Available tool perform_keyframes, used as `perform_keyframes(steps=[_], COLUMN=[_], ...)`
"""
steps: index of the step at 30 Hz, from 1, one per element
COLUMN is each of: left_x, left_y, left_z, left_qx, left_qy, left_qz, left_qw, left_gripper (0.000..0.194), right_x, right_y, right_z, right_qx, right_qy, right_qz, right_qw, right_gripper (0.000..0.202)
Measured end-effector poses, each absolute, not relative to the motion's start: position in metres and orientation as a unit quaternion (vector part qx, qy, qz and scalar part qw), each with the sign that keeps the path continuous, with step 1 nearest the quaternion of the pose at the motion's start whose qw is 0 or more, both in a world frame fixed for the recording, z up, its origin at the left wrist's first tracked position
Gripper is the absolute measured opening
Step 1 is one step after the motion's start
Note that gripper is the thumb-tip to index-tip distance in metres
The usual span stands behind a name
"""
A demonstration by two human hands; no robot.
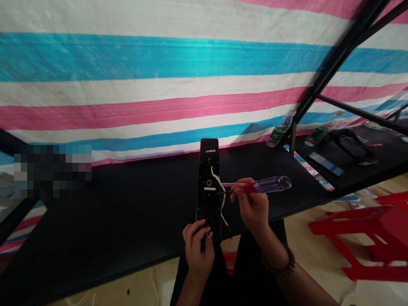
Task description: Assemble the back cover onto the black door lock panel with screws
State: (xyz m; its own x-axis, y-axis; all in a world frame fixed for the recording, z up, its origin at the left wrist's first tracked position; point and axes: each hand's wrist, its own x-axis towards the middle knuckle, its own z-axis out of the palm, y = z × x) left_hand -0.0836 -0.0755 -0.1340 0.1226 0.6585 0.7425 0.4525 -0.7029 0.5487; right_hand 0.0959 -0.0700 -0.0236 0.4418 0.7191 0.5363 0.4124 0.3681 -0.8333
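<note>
A long, narrow black panel (208, 170) lies on the dark table, its far end toward the striped sheet. Screw holes, a round fitting and small white labels show on its face. My left hand (198, 246) grips the near end, fingers curled over the face and thumb at the right side. In my right hand (253, 208) is a screwdriver (272, 184) with a clear purplish handle and red collar. Its shaft points left at the panel's right half; whether the tip touches a screw I cannot tell. A white cable (223, 204) runs down the panel's right edge.
The black table (134, 204) backs onto a striped plastic sheet (127, 119). At right are a water bottle (281, 129), a metal frame post (318, 80), and a second table holding a phone (327, 163) and black strap-like item (352, 144). A red stool (360, 225) stands below.
</note>
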Motion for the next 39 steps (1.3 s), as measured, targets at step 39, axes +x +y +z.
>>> perform_keyframes(steps=[39], left_x=[-0.084], left_y=[-0.075], left_z=[-0.138], left_qx=[0.739], left_qy=[0.376], left_qz=[0.550], left_qw=[0.098], left_gripper=[0.011], right_x=[0.086], right_y=[-0.040], right_z=[0.027], right_qx=[-0.503], right_qy=[-0.675], right_qz=[0.116], right_qw=[0.528], right_gripper=[0.014])
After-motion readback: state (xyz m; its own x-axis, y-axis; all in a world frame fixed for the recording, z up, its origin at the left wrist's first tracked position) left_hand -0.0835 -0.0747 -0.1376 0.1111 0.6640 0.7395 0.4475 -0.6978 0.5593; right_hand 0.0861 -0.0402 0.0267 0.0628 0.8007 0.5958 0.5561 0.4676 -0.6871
